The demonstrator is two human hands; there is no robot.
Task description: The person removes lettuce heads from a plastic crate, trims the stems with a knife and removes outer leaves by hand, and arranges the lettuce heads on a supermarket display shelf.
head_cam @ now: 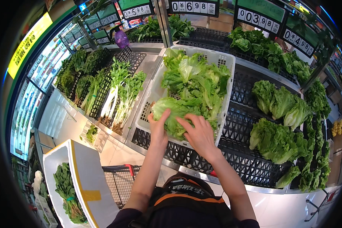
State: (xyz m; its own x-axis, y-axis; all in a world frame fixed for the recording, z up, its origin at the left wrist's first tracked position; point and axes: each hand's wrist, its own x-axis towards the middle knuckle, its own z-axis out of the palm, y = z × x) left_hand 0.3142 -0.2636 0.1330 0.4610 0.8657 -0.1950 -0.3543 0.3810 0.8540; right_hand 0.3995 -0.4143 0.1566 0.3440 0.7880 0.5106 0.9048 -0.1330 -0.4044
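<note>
A head of green leaf lettuce (173,107) lies in my left hand (159,128), over the near left part of a white plastic crate (229,61). My left thumb rests on top of the head near its cut stem end. On the leaves at its right side, the fingers of my right hand (198,129) are spread and touch the lettuce; whether they pinch a leaf I cannot tell. Loose lettuce leaves (193,74) fill the far and right parts of the crate. Its near rim is partly hidden by my hands.
The crate stands on a black slatted display rack (245,162). Lettuce heads (273,139) are to the right; celery-like greens with roots (122,99) are to the left. A white foam box (85,176) holding bundled greens (69,188) and a wire shopping cart (119,182) stand at lower left.
</note>
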